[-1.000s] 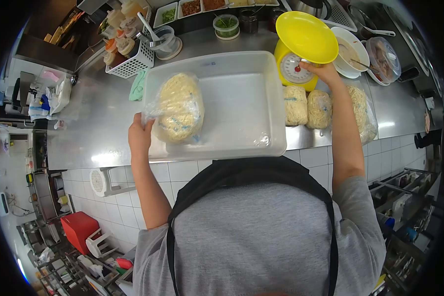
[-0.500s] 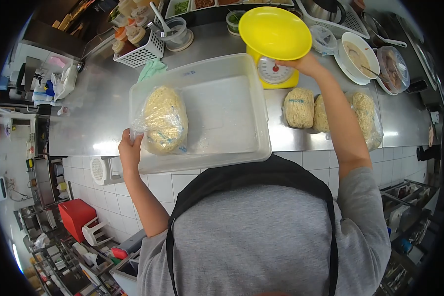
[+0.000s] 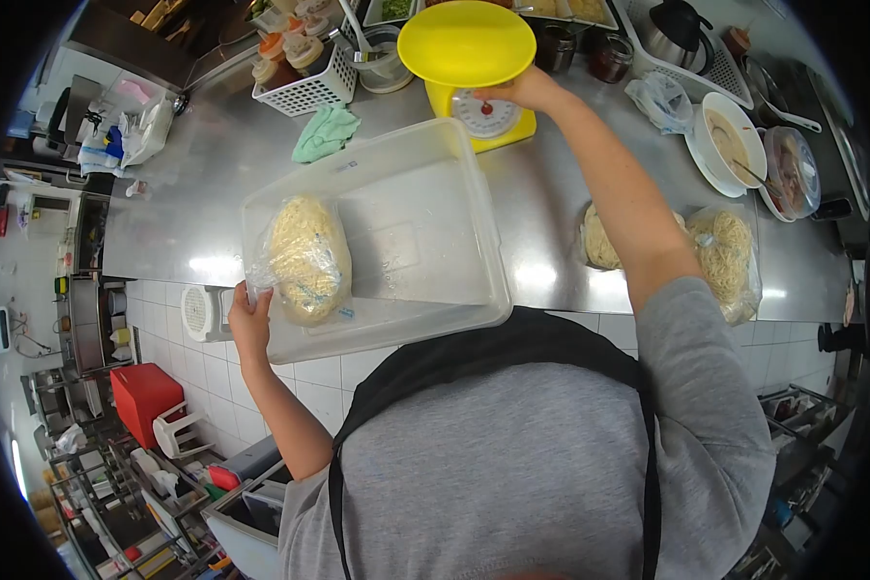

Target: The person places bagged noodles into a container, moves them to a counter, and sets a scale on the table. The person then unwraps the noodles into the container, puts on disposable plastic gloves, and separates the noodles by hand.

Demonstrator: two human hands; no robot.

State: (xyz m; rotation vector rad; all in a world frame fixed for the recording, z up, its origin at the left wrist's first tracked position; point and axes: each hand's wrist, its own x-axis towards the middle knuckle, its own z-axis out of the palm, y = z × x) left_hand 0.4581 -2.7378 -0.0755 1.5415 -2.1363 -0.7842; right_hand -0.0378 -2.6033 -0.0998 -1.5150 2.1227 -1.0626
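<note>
A clear plastic bag of noodles (image 3: 306, 256) lies in the left part of a shallow translucent tub (image 3: 493, 246), just to the right of the left hand (image 3: 249, 324) and slightly farther from the body. The bag's long axis runs roughly near to far. The tub is long from left to right, set at a slant, with its right end farther away and its near left corner jutting past the near edge of the metal desk (image 3: 179, 217). The left hand is closed on the tub's left rim; the bag's loose plastic comes close to its fingertips, and whether they pinch that too cannot be told. This is the hand nearer the bag. The right hand (image 3: 532, 89) reaches far across the desk and grips a yellow kitchen scale (image 3: 506, 133) just under its round dish (image 3: 469, 43), its fingertips over the dial. The scale sits just beside the tub's far right corner, so the noodles lie to the left of the right hand and nearer the body, well apart from it. More bagged noodles (image 3: 725, 256) lie to the right, partly behind the right forearm. A green cloth (image 3: 326, 133) rests beyond the tub.
</note>
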